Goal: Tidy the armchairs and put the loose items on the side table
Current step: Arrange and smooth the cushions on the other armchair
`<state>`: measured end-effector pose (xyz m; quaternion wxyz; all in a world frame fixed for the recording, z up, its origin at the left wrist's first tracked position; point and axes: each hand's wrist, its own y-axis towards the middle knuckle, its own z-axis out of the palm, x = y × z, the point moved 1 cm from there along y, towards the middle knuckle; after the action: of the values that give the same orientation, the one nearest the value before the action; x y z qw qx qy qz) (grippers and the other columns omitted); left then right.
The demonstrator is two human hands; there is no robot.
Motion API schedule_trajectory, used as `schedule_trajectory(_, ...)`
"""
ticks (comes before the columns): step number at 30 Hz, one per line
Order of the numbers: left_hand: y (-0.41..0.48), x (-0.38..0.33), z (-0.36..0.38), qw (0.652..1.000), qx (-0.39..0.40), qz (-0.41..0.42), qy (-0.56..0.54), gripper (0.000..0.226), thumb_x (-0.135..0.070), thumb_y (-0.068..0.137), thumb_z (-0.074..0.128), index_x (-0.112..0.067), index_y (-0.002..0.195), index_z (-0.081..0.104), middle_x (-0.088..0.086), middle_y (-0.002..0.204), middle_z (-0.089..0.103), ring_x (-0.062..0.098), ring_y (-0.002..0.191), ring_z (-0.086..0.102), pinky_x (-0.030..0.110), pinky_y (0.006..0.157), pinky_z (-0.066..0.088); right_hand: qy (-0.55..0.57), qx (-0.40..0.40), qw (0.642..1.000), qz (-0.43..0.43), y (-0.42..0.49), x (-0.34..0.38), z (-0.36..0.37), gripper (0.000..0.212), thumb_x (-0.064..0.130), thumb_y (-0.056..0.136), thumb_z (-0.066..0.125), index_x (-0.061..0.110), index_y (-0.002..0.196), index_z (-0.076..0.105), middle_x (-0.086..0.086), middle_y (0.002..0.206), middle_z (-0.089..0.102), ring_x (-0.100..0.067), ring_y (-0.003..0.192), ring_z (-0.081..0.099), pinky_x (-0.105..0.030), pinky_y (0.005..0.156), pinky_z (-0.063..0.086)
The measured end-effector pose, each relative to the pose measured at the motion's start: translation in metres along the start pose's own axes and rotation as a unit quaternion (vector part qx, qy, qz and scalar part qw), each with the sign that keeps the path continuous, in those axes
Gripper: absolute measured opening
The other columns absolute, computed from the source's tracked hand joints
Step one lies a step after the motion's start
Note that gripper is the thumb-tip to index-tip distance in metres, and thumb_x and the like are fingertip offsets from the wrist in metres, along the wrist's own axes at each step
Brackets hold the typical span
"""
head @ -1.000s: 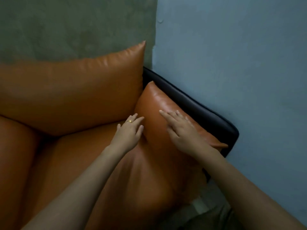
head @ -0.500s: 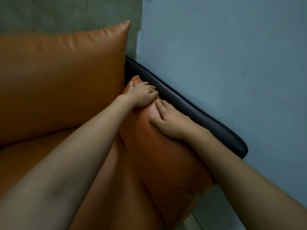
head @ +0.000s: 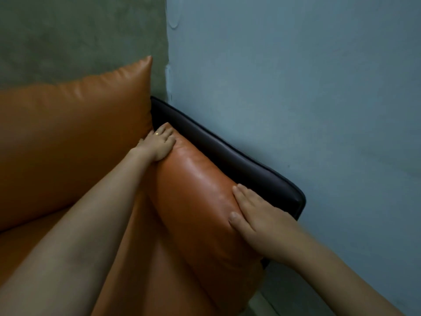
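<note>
The step in hand looks like seating the orange side cushion [head: 198, 179] of the armchair against its dark frame [head: 227, 156]. The left hand [head: 159, 144] curls its close-set fingers over the cushion's far corner beside the back cushion [head: 75, 133]. The right hand [head: 257, 220] lies flat on the near end, fingers pressed together and thumb apart. Pushing evenly toward the frame from both ends should keep the cushion square. The blue wall [head: 296, 87] is just beside the frame, so free room lies only over the seat [head: 159, 270]. No loose items or side table show.
</note>
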<state>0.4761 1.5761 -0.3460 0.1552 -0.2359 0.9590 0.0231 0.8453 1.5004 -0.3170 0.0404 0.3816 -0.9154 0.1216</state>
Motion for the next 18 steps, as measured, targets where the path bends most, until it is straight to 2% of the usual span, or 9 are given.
schedule_trajectory(2,-0.008,-0.007,-0.006,0.998,-0.027,-0.052,0.017,0.062,-0.05,0.102,0.014,-0.026,0.159,0.012,0.0,0.167,0.003,0.031,0.153,0.007,0.062,0.119,0.012,-0.006,0.015,1.0,0.016,-0.023,-0.007,-0.003,0.072,0.063,0.101,0.014,0.029,0.159,-0.013,0.011,0.167,-0.014,-0.006,0.153,-0.007,-0.032,0.124,0.011)
schedule_trajectory(4,-0.026,-0.026,-0.015,0.996,-0.078,-0.036,0.038,0.064,-0.049,0.102,0.017,-0.019,0.158,0.016,0.008,0.166,0.009,0.03,0.153,0.005,0.061,0.119,0.013,-0.037,0.042,0.998,0.038,-0.04,-0.013,-0.012,0.075,0.065,0.098,0.011,0.026,0.16,-0.01,0.009,0.167,-0.01,-0.008,0.154,-0.004,-0.033,0.125,0.01)
schedule_trajectory(7,-0.065,-0.068,-0.019,0.975,-0.15,0.154,0.051,0.066,-0.054,0.097,0.021,-0.024,0.155,0.029,0.005,0.165,0.019,0.026,0.153,0.01,0.056,0.118,0.016,-0.04,0.007,0.998,0.053,-0.036,-0.015,-0.03,0.08,0.069,0.093,0.012,0.027,0.161,0.002,0.01,0.168,0.004,-0.008,0.154,0.004,-0.035,0.125,0.014)
schedule_trajectory(9,-0.085,-0.09,-0.008,0.952,-0.125,0.27,0.065,0.064,-0.055,0.096,0.022,-0.029,0.153,0.034,-0.002,0.164,0.022,0.019,0.153,0.01,0.055,0.119,0.014,0.007,-0.061,0.998,0.014,-0.005,-0.004,-0.038,0.072,0.064,0.099,0.023,0.03,0.16,0.01,0.011,0.167,0.013,-0.007,0.153,0.011,-0.04,0.124,0.021)
schedule_trajectory(10,-0.088,-0.094,0.002,0.947,-0.096,0.296,0.079,0.061,-0.054,0.097,0.022,-0.032,0.152,0.035,-0.005,0.164,0.022,0.016,0.153,0.009,0.055,0.12,0.012,0.028,-0.08,0.996,-0.01,0.015,0.005,-0.036,0.07,0.062,0.1,0.027,0.03,0.16,0.012,0.011,0.167,0.014,-0.007,0.153,0.012,-0.04,0.123,0.022)
schedule_trajectory(12,-0.081,-0.085,0.022,0.953,-0.047,0.286,0.088,0.06,-0.055,0.096,0.018,-0.036,0.15,0.039,-0.007,0.163,0.027,0.015,0.153,0.012,0.056,0.12,0.011,0.043,-0.074,0.995,-0.04,0.054,0.024,-0.024,0.071,0.059,0.102,0.029,0.026,0.161,0.009,0.007,0.168,0.009,-0.01,0.154,0.009,-0.041,0.123,0.02)
schedule_trajectory(14,-0.062,-0.068,0.032,0.967,-0.041,0.247,0.048,0.062,-0.056,0.094,0.018,-0.038,0.146,0.045,-0.006,0.16,0.034,0.016,0.151,0.018,0.054,0.121,0.011,-0.003,-0.064,0.997,-0.041,0.076,0.031,-0.001,0.075,0.062,0.101,0.025,0.026,0.161,-0.002,0.002,0.169,-0.004,-0.015,0.155,0.0,-0.044,0.125,0.013)
schedule_trajectory(18,-0.036,-0.034,0.028,0.977,-0.065,0.201,0.006,0.055,-0.057,0.098,0.021,-0.043,0.145,0.045,-0.006,0.161,0.031,0.016,0.152,0.014,0.052,0.122,0.007,-0.013,-0.058,0.998,-0.01,0.059,0.024,0.015,0.071,0.068,0.098,0.02,0.042,0.156,-0.011,0.011,0.167,-0.015,-0.014,0.155,-0.008,-0.041,0.123,0.008)
